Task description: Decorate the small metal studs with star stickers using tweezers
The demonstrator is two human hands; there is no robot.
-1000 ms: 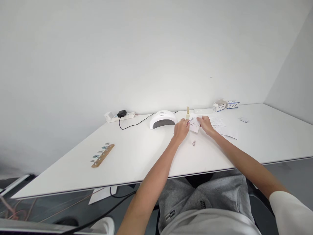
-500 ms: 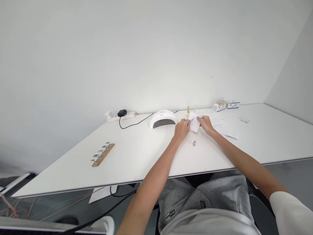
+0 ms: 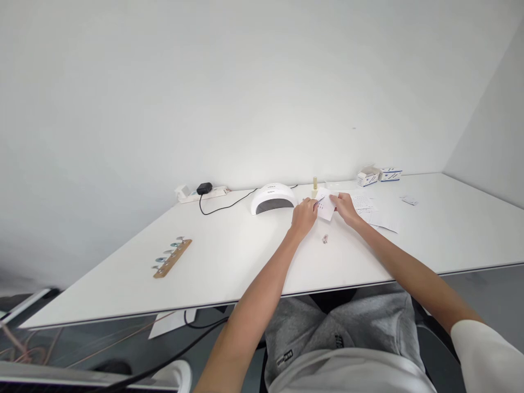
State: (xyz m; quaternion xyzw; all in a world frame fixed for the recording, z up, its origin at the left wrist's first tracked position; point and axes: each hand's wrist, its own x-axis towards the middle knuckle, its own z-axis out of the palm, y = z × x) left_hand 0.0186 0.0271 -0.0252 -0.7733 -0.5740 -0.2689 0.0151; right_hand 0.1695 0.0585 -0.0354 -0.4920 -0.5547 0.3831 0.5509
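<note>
My left hand (image 3: 304, 214) is closed around slim, pointed tweezers (image 3: 320, 201), whose tip lies against a small white sheet (image 3: 326, 209) with tiny dark and reddish marks. My right hand (image 3: 344, 206) pinches that sheet by its right edge, holding it tilted above the table. Below the sheet, a small pinkish, shiny object (image 3: 325, 239) rests on the white table (image 3: 245, 262); its kind is too small to make out. Just behind the hands stands a small bottle (image 3: 315, 185) with a pale yellow cap.
A white nail lamp (image 3: 273, 197) stands left of my hands. Further left are a power strip (image 3: 204, 194) with a black adapter (image 3: 204, 188) and a wooden strip (image 3: 172, 259) bearing several nail tips. Printed sheets (image 3: 379, 219), small cards (image 3: 408, 200) and cardboard boxes (image 3: 368, 176) lie right.
The tweezers have shifted slightly over the sheet, and more of its marks show. Otherwise both hands keep nearly the same place and grip.
</note>
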